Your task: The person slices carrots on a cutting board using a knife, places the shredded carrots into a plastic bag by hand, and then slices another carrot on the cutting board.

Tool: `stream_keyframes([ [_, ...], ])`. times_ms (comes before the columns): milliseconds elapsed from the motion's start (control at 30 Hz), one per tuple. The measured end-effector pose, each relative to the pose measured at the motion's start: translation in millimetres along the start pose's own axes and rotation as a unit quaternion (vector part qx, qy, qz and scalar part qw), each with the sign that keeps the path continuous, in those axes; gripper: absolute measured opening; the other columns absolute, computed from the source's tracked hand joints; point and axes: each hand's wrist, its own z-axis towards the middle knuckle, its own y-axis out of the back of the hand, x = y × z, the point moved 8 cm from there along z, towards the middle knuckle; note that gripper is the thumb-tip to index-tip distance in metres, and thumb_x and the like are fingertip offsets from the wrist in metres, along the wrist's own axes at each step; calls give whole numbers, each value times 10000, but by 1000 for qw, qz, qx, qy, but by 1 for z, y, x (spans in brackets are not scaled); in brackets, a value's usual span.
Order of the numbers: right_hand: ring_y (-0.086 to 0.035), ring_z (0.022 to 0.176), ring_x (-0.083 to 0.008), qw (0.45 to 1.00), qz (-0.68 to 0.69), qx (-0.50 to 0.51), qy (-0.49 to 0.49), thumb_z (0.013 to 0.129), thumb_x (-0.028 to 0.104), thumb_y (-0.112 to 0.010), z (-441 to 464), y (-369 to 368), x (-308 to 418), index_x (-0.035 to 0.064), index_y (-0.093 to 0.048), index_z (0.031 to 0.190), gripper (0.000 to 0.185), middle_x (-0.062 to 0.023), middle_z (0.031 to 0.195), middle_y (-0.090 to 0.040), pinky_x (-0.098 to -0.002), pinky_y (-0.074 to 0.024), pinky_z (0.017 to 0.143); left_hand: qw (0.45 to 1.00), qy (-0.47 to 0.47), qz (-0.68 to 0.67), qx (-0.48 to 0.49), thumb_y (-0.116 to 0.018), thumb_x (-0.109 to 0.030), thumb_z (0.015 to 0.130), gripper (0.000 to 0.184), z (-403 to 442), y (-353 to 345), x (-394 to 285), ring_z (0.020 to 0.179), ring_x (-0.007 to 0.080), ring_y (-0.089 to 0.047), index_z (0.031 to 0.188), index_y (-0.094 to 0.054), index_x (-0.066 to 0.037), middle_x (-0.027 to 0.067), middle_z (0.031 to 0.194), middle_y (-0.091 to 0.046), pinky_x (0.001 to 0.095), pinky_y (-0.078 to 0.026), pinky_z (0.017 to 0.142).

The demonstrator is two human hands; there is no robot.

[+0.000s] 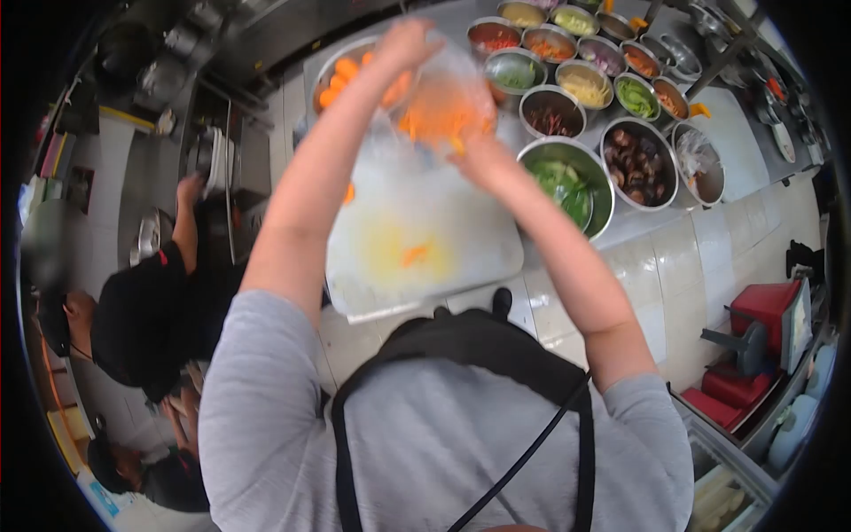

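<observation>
Orange shreds (430,117) fill a blurred, clear container (474,80) at the far end of the white board (425,208). The right hand (486,158), arm outstretched, grasps its near edge; the left hand (410,44) reaches over its far left side, its grip too blurred to tell. Just left, a metal bowl (316,87) holds whole carrots (337,82); rightward on the bench (634,232), a large bowl (606,199) contains green vegetables (563,188).

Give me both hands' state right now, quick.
Left hand: by the clear container's far side, blurred; grip can't be told.
Right hand: closed on that container's near edge, orange pieces inside.
</observation>
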Motion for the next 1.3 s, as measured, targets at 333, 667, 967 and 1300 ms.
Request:
stream_keyframes([
  [333,-571,573,-258,984,79,76,-143,848,272,-623,-137,38,-37,-43,-506,1027,381,-170,700,-576,-352,-444,552,925,247,-175,228,-695,-268,695,264,-310,-55,-1,770,274,-656,833,-695,-43,143,833,-678,367,-507,741],
  [667,-594,582,-301,974,70,90,-198,842,231,-639,-240,15,-54,-19,-524,1069,357,-204,714,-606,-374,-456,554,960,241,-120,72,-716,-158,692,291,-363,-74,-65,859,327,-567,886,-629,40,187,889,-572,403,-470,758],
  [967,-618,741,-393,967,45,122,-218,832,255,-650,-290,-9,-62,-6,-513,1088,391,-230,782,-624,-407,-476,641,983,150,-72,82,-549,18,692,80,-349,-90,-56,785,372,-595,734,-610,45,216,791,-603,437,-498,710],
  [1300,-594,803,-440,971,8,92,-218,823,237,-650,-311,-15,-70,-4,-520,1067,366,-263,813,-618,-452,-466,666,957,206,-62,197,-597,-82,710,139,-338,-104,-47,750,332,-655,739,-667,34,222,776,-650,399,-529,689],
])
